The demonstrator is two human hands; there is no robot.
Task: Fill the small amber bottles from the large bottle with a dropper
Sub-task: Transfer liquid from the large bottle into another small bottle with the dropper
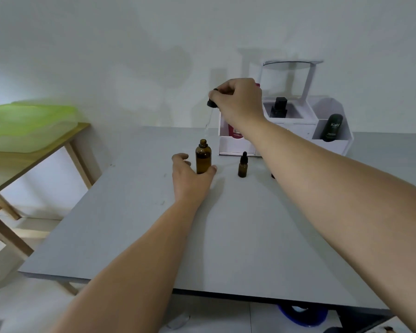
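The large amber bottle (203, 156) stands uncapped on the grey table (154, 236). My left hand (192, 177) grips its base from the near side. Above it, my right hand (238, 99) pinches the black bulb of a dropper (211, 103), whose clear glass tube hangs down with its tip just over the bottle's mouth. A small amber bottle (243, 165) with a black dropper cap stands to the right of the large one. Another small dark object (273, 175) peeks out from behind my right forearm.
A white organiser (332, 140) at the table's back right holds a dark Kahf bottle (333, 128), a black-capped bottle (279, 107) and a pink bottle (235, 132). A wooden side table (34, 150) with a green lid (29, 121) stands at the left.
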